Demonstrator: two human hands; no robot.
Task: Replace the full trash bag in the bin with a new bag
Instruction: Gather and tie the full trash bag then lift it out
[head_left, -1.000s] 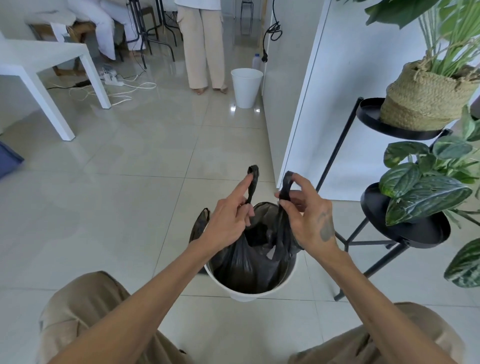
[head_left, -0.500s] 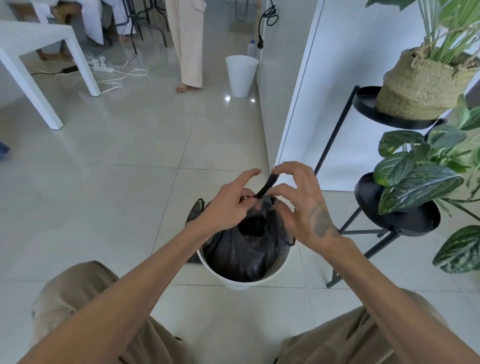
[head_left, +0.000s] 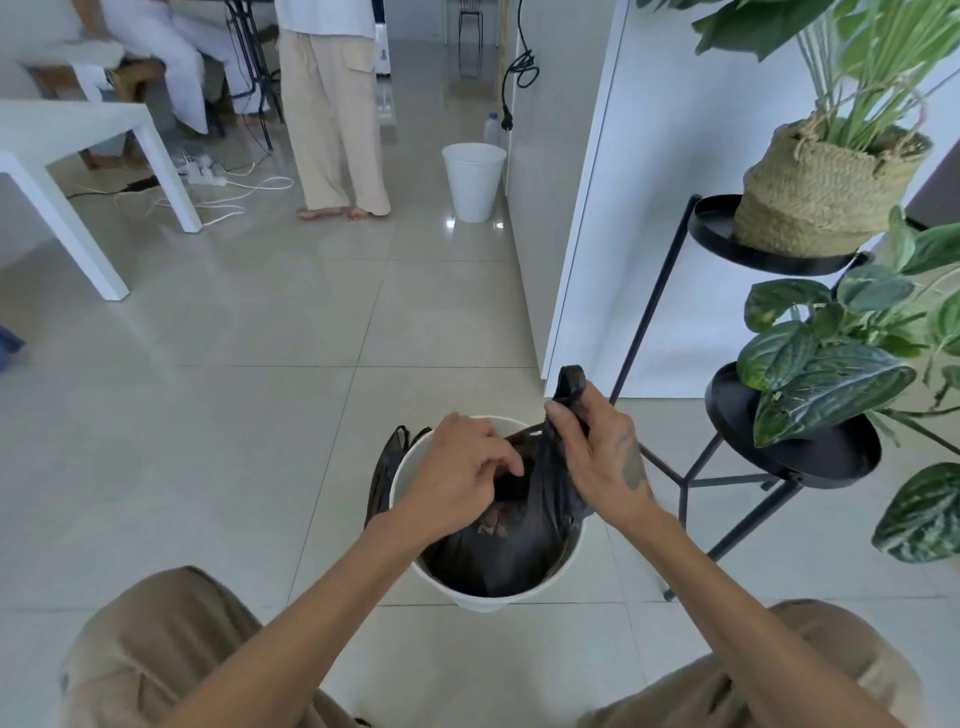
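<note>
- Black plastic trash bag is seen sitting inside a white bin on the tiled floor, low in the middle of the view, between the person's knees.
- One bag handle is gripped by the right hand; fingers are closed round the gathered plastic and the loop sticks up above the fist.
- The left hand is placed over the bin mouth, just left of the right hand, fingers curled down into the bag opening; whether plastic is actually pinched cannot be told, fingertips are hidden.
- Both hands are held directly above the bag, close together, nearly touching.
- A second strip of black plastic is hung outside the bin's left rim, apart from both hands.
- Some rubbish is glimpsed inside the bag opening below the left fingers; too small to identify.
- A black plant stand with potted plants is set just right of the bin.
- A second white bin is stood well behind, near a white wall.
- Another person in beige trousers is stood far back, beside a white table.
</note>
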